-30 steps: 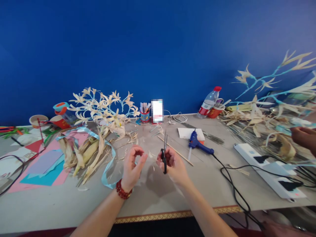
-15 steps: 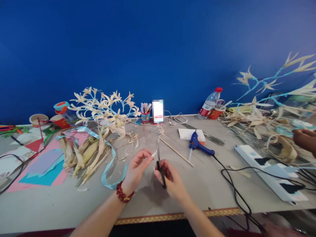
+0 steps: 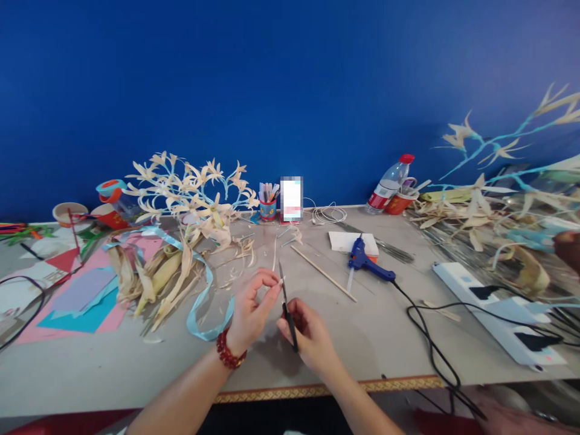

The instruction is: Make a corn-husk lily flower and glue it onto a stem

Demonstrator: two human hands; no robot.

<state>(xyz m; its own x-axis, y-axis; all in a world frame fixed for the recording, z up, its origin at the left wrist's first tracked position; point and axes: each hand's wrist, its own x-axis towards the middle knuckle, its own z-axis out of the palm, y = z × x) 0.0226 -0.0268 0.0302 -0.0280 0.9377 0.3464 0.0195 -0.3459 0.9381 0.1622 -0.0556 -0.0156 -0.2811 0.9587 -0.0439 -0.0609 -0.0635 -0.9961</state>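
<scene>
My left hand (image 3: 250,305), with a red bead bracelet on its wrist, pinches a small pale piece of corn husk (image 3: 281,281) between thumb and fingertips. In my right hand (image 3: 313,339) is a pair of scissors (image 3: 289,325) with black handles, blades pointing away from me. The blades lie right at the husk piece; whether they are parted there is too small to tell. Just beyond the left fingertips a thin pale strip (image 3: 275,252) shows. A wooden stick (image 3: 324,273) lies to the right, past the scissors.
A blue glue gun (image 3: 366,261) rests by a white card, its black cord running to a power strip (image 3: 493,314). Corn husks (image 3: 170,272) and blue ribbon (image 3: 194,320) lie left, before husk flowers (image 3: 194,190). A bottle (image 3: 388,184) stands behind; another person's hand (image 3: 568,249) is far right.
The scissors have tilted left, bringing the blades against the husk piece. A thin pale strip now shows beyond my left fingertips. At far right, the other person's hand has shifted outward.
</scene>
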